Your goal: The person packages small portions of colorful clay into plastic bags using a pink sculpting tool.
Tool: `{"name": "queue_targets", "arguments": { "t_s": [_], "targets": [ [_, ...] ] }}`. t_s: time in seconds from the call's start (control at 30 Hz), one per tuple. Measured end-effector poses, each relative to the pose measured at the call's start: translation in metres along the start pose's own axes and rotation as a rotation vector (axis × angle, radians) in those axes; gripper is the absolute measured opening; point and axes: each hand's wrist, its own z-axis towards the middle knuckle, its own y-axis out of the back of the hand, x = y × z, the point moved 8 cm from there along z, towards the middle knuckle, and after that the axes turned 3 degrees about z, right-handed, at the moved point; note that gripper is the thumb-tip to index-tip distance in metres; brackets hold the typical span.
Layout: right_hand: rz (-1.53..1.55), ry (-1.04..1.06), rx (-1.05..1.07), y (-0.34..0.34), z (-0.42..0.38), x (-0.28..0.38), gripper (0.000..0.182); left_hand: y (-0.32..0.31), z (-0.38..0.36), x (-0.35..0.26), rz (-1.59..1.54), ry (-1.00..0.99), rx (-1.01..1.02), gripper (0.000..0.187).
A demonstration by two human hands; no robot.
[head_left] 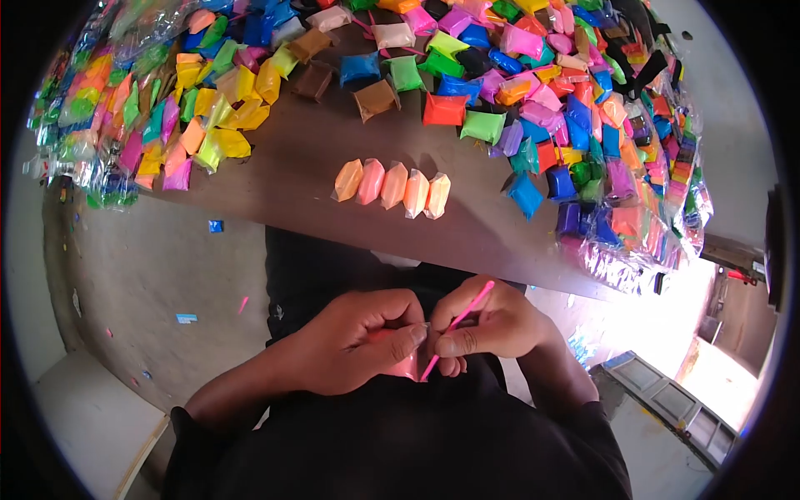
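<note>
- Presently, the salmon-pink packet (pixel 406 367) is held above the lap, just off the near edge of the table (pixel 292 158).
- Left hand (pixel 346 346): closed on the packet, thumb laid over it; most of the packet is hidden by the fingers, so its full long axis cannot be told.
- Right hand (pixel 496 325): closed on the pink stick (pixel 457 322), which is pinched between thumb and fingers.
- Key relation: the packet's clear wrapper edge is turned toward the right hand; the stick is set along that edge, slanted from upper right to lower left, its lower end at the packet's corner. Whether it is touched along its length cannot be told.
- Nearer hand: the packet is enclosed by the left; the right is just beside.
- Beyond both hands, five wrapped pieces (pixel 393 186) are lined up side by side on the table.
</note>
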Motion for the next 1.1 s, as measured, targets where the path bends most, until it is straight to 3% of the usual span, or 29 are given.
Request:
{"name": "queue_targets", "arguments": {
  "t_s": [0.1,0.17,0.27,0.37,0.57,1.1],
  "targets": [
    [0.438,-0.130,0.214,-0.011,0.002,-0.029,0.020,0.008,0.001,0.009,-0.054,0.036,-0.032,0.017],
    [0.435,-0.105,0.148,-0.010,0.006,-0.036,0.021,0.017,0.000,0.013,-0.119,0.029,-0.075,0.017],
    [0.369,0.036,0.037,-0.001,0.008,-0.030,0.020,0.020,-0.001,0.009,-0.036,-0.010,-0.091,0.018],
    [0.289,0.309,-0.157,0.013,-0.003,-0.011,0.018,0.016,-0.001,0.013,-0.105,0.044,-0.065,0.019],
    [0.073,0.363,-0.353,0.010,-0.016,0.004,0.017,0.012,0.002,0.004,-0.158,0.010,-0.126,0.020],
    [-0.148,0.527,-0.549,0.002,-0.026,0.019,0.013,0.015,0.000,-0.001,-0.084,-0.044,-0.145,0.020]
  ]
}}
